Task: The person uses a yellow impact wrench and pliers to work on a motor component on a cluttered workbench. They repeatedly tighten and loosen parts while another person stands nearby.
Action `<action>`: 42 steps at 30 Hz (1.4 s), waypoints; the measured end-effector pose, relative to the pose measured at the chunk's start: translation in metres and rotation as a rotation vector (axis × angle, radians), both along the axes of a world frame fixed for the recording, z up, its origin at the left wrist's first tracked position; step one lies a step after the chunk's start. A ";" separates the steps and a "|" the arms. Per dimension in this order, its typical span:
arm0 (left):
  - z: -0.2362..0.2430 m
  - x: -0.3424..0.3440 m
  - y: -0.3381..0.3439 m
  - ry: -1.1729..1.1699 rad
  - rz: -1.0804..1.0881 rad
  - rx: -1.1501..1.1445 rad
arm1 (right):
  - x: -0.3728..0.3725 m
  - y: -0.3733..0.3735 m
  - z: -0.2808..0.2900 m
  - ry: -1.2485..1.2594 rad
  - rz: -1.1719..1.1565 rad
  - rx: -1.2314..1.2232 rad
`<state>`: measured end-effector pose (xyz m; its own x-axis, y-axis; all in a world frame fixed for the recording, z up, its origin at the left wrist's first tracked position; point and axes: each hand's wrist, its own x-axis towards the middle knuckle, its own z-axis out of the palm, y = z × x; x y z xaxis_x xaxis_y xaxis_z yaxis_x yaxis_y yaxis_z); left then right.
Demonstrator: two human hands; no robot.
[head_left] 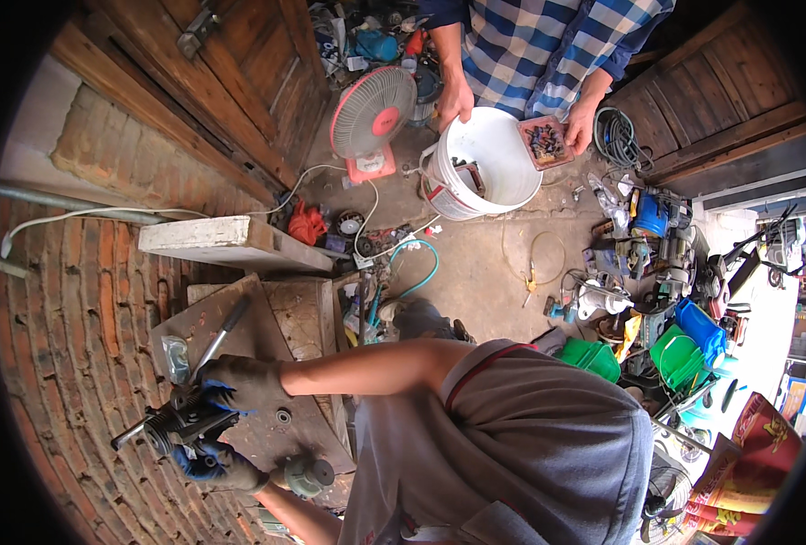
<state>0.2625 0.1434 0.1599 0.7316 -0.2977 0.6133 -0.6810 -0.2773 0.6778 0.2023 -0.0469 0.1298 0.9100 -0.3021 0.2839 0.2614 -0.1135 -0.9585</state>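
I hold a dark, ribbed tool-like part (178,425) with a metal rod sticking out of its end; its exact kind does not show. My right hand (247,383), in a dark and blue work glove, grips it from the upper side. From below, my left hand (221,467), gloved alike, is closed around its lower part. Beside the right hand, a silver bar with a dark grip (224,332) slants over the brown workboard (262,341). A clear plastic bag (175,357) lies close by. Near the hands are a small metal ring (283,416) and a grey-green rounded housing (306,475).
A co-worker in a checked shirt (539,54) holds a white bucket (489,168) and a small tray of little parts (546,143). A pink fan (374,113) stands by the wooden door. Tools, cables and green containers (589,359) crowd the right. A brick wall (67,363) borders the workboard.
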 end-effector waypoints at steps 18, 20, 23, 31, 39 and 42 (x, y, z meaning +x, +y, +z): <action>0.019 0.058 0.031 0.164 0.026 0.080 | -0.007 -0.012 0.006 0.079 0.121 -0.096; 0.018 0.053 0.023 0.166 0.040 0.035 | -0.005 -0.011 -0.003 0.035 0.118 -0.102; 0.034 0.036 0.012 0.131 -0.134 0.040 | -0.010 -0.003 -0.014 0.209 0.229 0.287; 0.059 -0.006 -0.039 0.326 0.175 0.048 | 0.012 -0.048 -0.121 0.226 0.592 0.282; 0.088 -0.046 -0.062 0.194 0.204 0.155 | 0.049 -0.072 -0.019 -0.372 0.772 -0.472; 0.078 -0.053 -0.061 0.338 0.197 -0.017 | 0.068 -0.073 -0.037 -0.039 1.043 -0.152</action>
<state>0.2092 0.0822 0.2380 0.9355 -0.1234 0.3312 -0.3531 -0.3669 0.8607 0.2705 -0.1195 0.0924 0.6878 0.6663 0.2879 0.3293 0.0670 -0.9418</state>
